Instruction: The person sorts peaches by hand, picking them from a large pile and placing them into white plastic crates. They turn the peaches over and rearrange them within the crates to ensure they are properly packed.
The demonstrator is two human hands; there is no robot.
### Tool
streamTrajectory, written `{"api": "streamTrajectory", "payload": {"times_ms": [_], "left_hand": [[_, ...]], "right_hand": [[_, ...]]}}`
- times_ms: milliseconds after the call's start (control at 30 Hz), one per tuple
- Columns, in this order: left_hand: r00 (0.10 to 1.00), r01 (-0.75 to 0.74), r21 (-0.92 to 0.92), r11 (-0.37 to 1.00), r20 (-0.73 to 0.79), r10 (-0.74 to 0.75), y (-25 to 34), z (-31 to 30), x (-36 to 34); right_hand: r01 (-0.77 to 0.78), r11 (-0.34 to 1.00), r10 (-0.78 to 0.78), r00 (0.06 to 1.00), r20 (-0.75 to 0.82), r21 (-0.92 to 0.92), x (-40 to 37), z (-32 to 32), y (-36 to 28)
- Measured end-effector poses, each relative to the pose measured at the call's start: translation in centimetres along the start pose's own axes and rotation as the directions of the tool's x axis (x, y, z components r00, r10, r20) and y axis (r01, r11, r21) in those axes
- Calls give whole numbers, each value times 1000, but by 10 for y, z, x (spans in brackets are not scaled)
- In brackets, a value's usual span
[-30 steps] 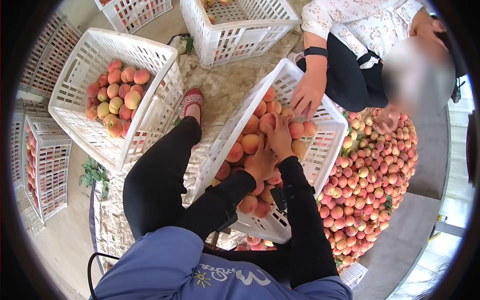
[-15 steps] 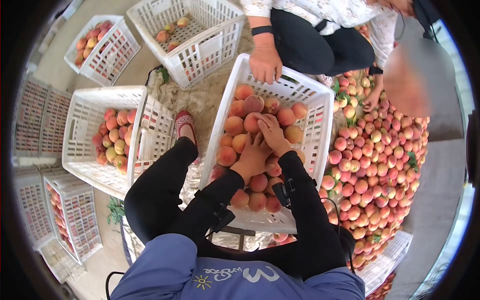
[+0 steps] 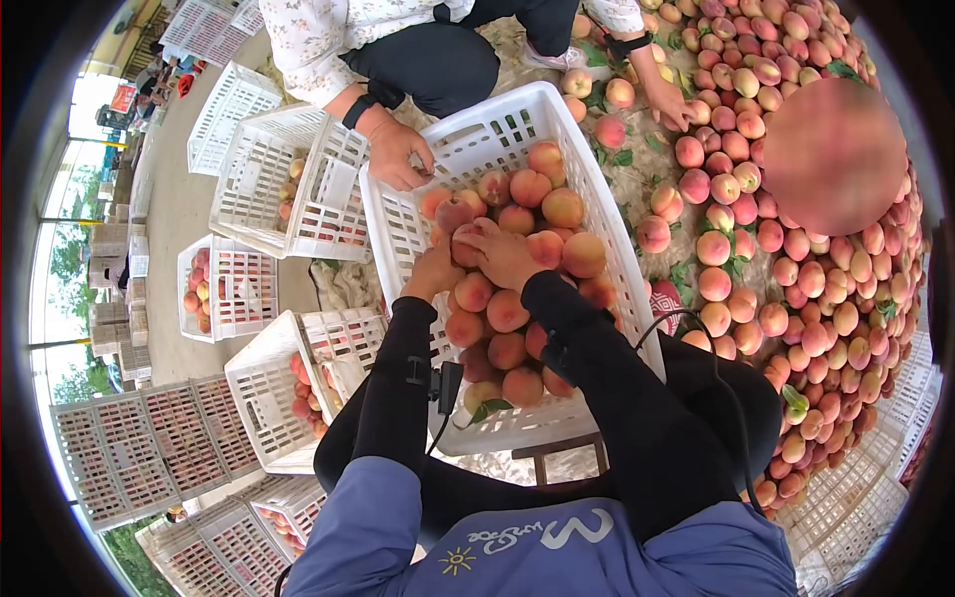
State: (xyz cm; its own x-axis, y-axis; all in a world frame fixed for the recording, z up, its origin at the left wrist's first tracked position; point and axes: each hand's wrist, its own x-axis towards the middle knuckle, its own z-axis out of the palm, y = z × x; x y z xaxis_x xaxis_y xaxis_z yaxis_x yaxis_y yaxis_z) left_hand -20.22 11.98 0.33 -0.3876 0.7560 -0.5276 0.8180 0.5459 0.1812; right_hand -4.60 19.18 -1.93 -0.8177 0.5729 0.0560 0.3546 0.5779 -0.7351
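Observation:
A white plastic crate (image 3: 381, 221) stands in front of me, holding many red and yellow peaches (image 3: 507, 310). Near its left side, my right hand (image 3: 502, 256) has its fingers bent over one peach (image 3: 466, 245). My left hand (image 3: 432, 275) presses against the lower left of that same peach, its fingertips partly hidden. Just above lies another peach (image 3: 454, 215), apart from my fingers. A co-worker's hand (image 3: 400, 154) rests at the crate's far left corner. The co-worker's other hand (image 3: 671, 107) reaches to loose peaches on the ground.
A large heap of peaches (image 3: 816, 298) spreads along the right. Several white crates with peaches stand at left, among them one close by (image 3: 261, 393) and one farther off (image 3: 229, 289). Stacked crates (image 3: 149, 443) line the lower left. A stool (image 3: 557, 456) shows below my crate.
My view has swung, so the crate and heap appear shifted and turned. My left hand has moved from spread over the peaches to the left side of one peach. The co-worker's hand stays at the crate.

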Motion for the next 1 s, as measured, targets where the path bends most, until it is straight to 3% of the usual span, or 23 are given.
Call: {"api": "streamTrajectory", "payload": {"times_ms": [67,133,167,267,300,367,400,533,600,633,667,700,733,767,833,867,933,1000], "left_hand": [[998,59,48,997,-14,-58,6,-5,-4],[998,-24,276,961,-54,40,10,-11,-12],[998,-14,285,959,-56,32,6,-9,-17],[877,-245,364,899,-311,365,-17,9,-24],[876,-245,369,897,-312,367,-14,7,-29],[969,-123,294,948,-171,179,-5,5,-37],[934,-175,313,934,-247,258,-8,9,-37],[965,-114,239,964,-203,165,-7,15,-37],[808,-301,43,953,-520,279,5,24,-43],[808,-293,22,956,-529,259,14,26,-46],[868,-240,-14,971,-451,208,24,28,-48],[916,-184,-51,982,-370,153,31,31,-48],[887,-196,-75,978,-439,145,33,36,-49],[882,-181,-113,977,-457,111,32,40,-49],[860,-165,-9,986,-491,140,33,44,-53],[853,-141,-58,988,-514,92,34,46,-54],[862,-146,-30,989,-495,112,37,45,-55],[874,-118,-77,990,-482,67,41,41,-58]], "right_hand": [[0,1000,0,1000,-23,-2,3,1,2],[-48,998,47,998,34,35,1,-1,1],[-41,998,40,999,32,46,0,-1,0],[-55,998,55,998,-2,23,-2,-3,-5],[-61,998,61,998,-15,6,-2,0,-5],[-64,998,63,998,-27,-16,-4,4,-3],[-71,997,70,997,-30,-27,-4,5,-3],[1,999,-6,995,-104,-44,-1,9,1],[-9,997,2,996,-88,-77,-1,11,2],[-22,994,13,997,-82,-107,0,13,5],[-5,992,-2,998,-60,-125,2,13,10],[38,999,-38,998,-42,-1,7,19,24],[78,989,-76,997,-23,122,14,15,32],[100,990,-101,995,10,100,22,10,42],[-330,837,297,944,143,438,43,-7,45],[-317,860,268,948,174,399,53,-8,45],[-141,976,150,988,-41,163,77,-9,41],[-122,987,112,989,97,105,97,6,35]]}}
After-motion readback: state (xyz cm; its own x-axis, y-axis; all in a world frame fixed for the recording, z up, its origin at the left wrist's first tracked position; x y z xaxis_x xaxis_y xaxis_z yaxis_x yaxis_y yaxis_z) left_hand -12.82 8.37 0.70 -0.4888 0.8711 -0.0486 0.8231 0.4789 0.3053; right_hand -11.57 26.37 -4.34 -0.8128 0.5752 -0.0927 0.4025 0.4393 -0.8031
